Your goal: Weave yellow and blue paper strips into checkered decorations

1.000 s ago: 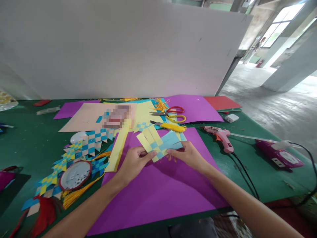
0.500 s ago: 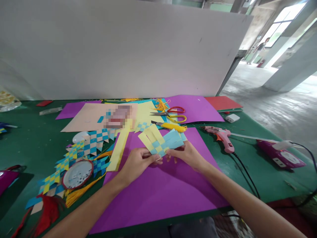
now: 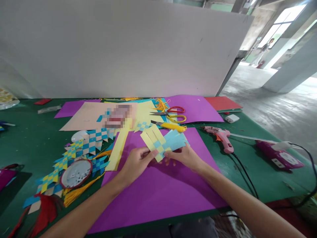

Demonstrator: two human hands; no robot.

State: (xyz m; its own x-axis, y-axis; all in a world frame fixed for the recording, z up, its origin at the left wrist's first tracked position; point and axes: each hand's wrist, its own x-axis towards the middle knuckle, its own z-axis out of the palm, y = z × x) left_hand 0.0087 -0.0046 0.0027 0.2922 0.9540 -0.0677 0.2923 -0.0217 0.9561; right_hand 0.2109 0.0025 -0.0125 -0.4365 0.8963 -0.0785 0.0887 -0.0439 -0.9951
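Observation:
Between my two hands, over a purple paper sheet (image 3: 158, 198), is a woven paper piece (image 3: 159, 144) of yellow and light-blue strips. Its checkered part is at the lower middle; loose yellow strips fan to the upper left and blue ones to the right. My left hand (image 3: 138, 163) pinches the lower left edge with the thumb on top. My right hand (image 3: 187, 157) grips the lower right side, thumb pressed near the checkered part. Fingers behind the paper are partly hidden. A long yellow paper strip (image 3: 117, 152) lies left of my left hand.
Scissors (image 3: 170, 114) and a yellow utility knife (image 3: 170, 126) lie behind the weave. To the right are a pink glue gun (image 3: 219, 135) and a purple power strip (image 3: 279, 155) with cords. Woven paper fish (image 3: 95, 142), a round dish (image 3: 76, 173) and a red tassel (image 3: 44, 211) are left.
The woven piece has turned slightly in my hands, and my left thumb sits a little higher on it. The view has shifted a little.

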